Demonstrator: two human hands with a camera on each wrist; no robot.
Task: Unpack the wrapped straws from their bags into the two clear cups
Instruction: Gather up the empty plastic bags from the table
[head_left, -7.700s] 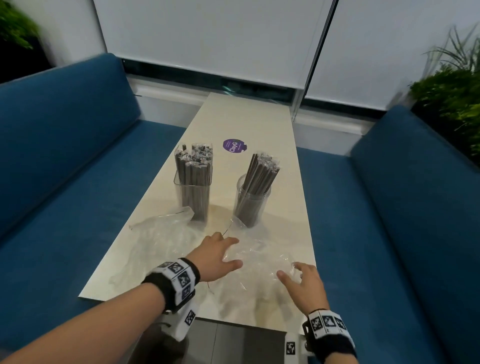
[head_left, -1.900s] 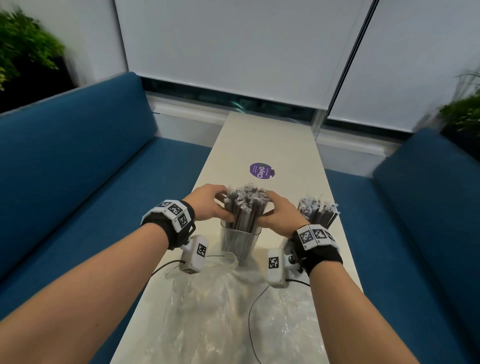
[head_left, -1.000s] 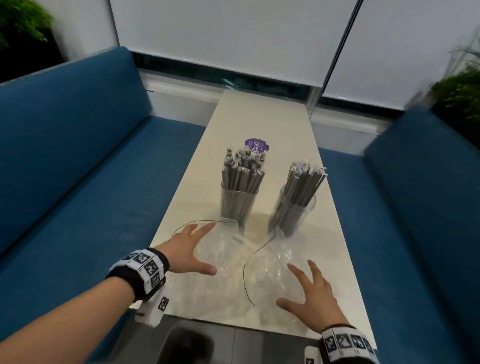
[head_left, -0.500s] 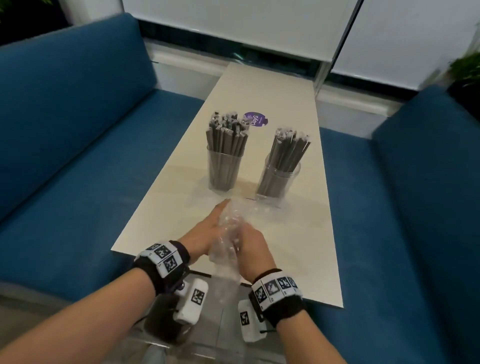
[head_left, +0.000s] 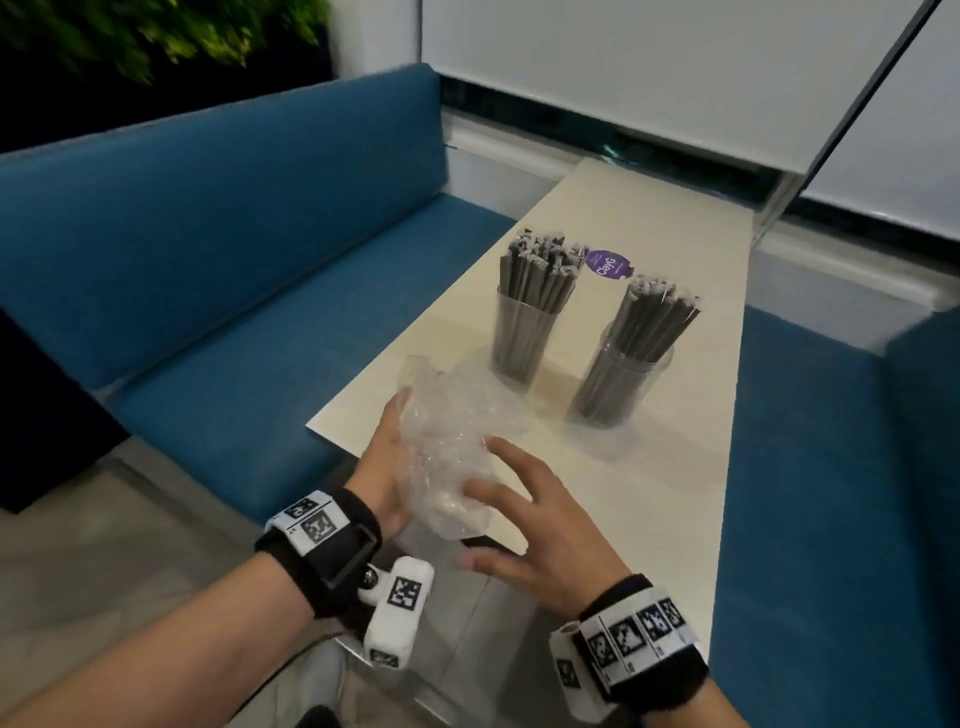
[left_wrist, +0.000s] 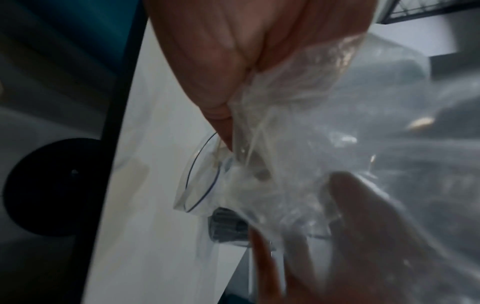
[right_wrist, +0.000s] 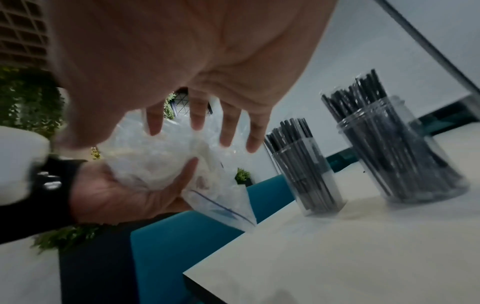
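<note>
Two clear cups stand side by side on the pale table (head_left: 649, 519), each full of upright grey wrapped straws: the left cup (head_left: 522, 343) (right_wrist: 309, 179) and the right cup (head_left: 621, 379) (right_wrist: 405, 160). My left hand (head_left: 395, 447) (right_wrist: 111, 195) holds a crumpled bundle of clear plastic bags (head_left: 447, 441) (right_wrist: 155, 160) (left_wrist: 337, 144) above the table's near left corner, palm up, thumb curled against it. My right hand (head_left: 498, 499) is open beside the bundle, its spread fingers (right_wrist: 200, 117) on the plastic. No straws show inside the bags.
Blue sofa seats (head_left: 234, 291) run along both sides of the narrow table. A purple round sticker (head_left: 607, 264) lies behind the cups. Window blinds close the far end. Plants (head_left: 156, 36) stand behind the left sofa. Floor lies below the near edge.
The right hand has let go of the bundle and spread its fingers. The left hand keeps the bags and has lifted them. The head view has swung left.
</note>
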